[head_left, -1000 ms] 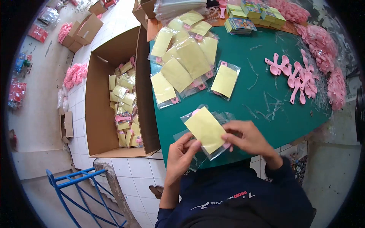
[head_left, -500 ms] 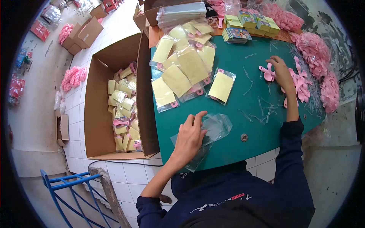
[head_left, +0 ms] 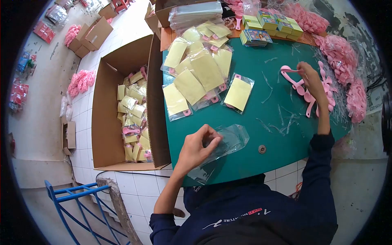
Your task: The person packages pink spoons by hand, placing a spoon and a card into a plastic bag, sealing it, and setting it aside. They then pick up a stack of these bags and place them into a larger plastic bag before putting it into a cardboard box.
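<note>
Over the green table, my left hand [head_left: 198, 148] is closed, thumb and fingertips together at the edge of a clear plastic bag [head_left: 233, 139]. A second clear bag [head_left: 202, 173] lies beneath it by the table's front edge. My right hand [head_left: 313, 85] pinches the handle end of a pink measuring spoon [head_left: 287, 69], its bowl pointing left. Below that hand lies a loose pile of pink spoons [head_left: 309, 98]. Between the hands rests a sealed packet with a pale yellow card [head_left: 238, 94], and more such packets [head_left: 190, 86] are heaped behind my left hand.
A deep cardboard box [head_left: 124, 110] full of packets stands left of the table. Stacks of printed cards [head_left: 267, 26] and bagged pink spoons [head_left: 335, 53] line the back and right. Plastic strips [head_left: 281, 122] and a metal ring [head_left: 262, 149] lie on the table. A blue metal frame [head_left: 77, 196] is lower left.
My right hand has moved slightly right and now lifts a pink spoon from the pile. My left hand's fingers have curled from spread to pinched at the clear bag.
</note>
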`<state>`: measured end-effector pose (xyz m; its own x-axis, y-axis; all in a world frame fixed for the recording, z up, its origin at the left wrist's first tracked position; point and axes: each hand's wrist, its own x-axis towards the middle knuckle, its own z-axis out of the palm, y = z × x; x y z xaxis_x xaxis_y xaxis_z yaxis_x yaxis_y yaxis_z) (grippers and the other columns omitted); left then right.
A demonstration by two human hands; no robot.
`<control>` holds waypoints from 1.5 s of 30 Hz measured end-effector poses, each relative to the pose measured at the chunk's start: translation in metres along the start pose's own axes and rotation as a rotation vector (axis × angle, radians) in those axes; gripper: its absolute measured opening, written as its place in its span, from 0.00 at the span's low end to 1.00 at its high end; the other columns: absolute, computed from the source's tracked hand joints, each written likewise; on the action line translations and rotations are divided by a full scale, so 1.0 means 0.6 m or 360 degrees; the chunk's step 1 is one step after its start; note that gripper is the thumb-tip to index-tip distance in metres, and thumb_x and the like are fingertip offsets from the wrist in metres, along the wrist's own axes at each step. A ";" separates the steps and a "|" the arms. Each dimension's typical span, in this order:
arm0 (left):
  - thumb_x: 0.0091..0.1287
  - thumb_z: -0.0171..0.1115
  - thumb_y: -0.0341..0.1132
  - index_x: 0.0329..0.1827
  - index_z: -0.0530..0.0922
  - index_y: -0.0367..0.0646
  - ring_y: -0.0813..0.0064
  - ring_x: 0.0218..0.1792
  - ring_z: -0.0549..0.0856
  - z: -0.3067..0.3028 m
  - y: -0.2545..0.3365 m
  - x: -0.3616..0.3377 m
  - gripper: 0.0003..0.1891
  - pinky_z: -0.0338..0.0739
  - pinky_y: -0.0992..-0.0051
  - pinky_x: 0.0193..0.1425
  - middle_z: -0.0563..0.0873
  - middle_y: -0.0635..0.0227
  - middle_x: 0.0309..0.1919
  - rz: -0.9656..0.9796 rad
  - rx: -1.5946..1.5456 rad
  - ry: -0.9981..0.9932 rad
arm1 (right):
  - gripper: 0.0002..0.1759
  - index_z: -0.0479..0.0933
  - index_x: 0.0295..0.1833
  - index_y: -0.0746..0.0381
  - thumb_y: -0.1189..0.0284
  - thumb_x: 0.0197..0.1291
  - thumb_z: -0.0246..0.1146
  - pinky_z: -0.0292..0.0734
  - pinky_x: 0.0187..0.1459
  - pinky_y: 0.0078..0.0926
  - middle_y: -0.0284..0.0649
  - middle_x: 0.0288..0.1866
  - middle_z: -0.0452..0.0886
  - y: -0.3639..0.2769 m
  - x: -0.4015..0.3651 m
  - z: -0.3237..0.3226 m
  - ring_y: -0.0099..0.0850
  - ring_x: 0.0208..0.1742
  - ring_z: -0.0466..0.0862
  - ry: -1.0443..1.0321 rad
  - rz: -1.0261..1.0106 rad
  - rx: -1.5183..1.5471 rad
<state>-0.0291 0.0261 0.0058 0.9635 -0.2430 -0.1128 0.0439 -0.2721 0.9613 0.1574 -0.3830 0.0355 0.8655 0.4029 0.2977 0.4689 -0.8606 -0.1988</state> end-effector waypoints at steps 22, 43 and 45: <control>0.62 0.64 0.28 0.53 0.74 0.35 0.77 0.42 0.85 0.012 0.036 -0.004 0.16 0.80 0.80 0.47 0.86 0.60 0.41 -0.0106 -0.0670 -0.0070 | 0.14 0.72 0.48 0.65 0.76 0.57 0.65 0.75 0.30 0.16 0.42 0.31 0.80 -0.385 -0.068 -0.026 0.23 0.29 0.81 -0.0224 0.0074 0.1291; 0.75 0.44 0.38 0.50 0.78 0.29 0.68 0.47 0.84 -0.030 0.073 -0.047 0.19 0.79 0.78 0.41 0.85 0.55 0.45 0.0109 -0.0808 -0.0068 | 0.16 0.82 0.37 0.66 0.63 0.60 0.58 0.75 0.43 0.31 0.45 0.36 0.82 -0.209 0.208 0.033 0.39 0.39 0.82 0.0393 0.0037 0.0788; 0.75 0.44 0.39 0.50 0.77 0.29 0.66 0.48 0.84 -0.024 0.053 -0.069 0.20 0.80 0.74 0.45 0.84 0.54 0.45 0.0152 -0.0896 -0.0019 | 0.22 0.81 0.40 0.66 0.57 0.59 0.58 0.76 0.44 0.37 0.53 0.37 0.82 -0.032 0.284 0.105 0.47 0.42 0.81 0.0120 0.0432 0.0070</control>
<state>-0.0637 0.0411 0.0448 0.9672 -0.2533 -0.0187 0.0941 0.2889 0.9527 0.3070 -0.2781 0.0314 0.9457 0.1339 0.2963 0.2305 -0.9188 -0.3203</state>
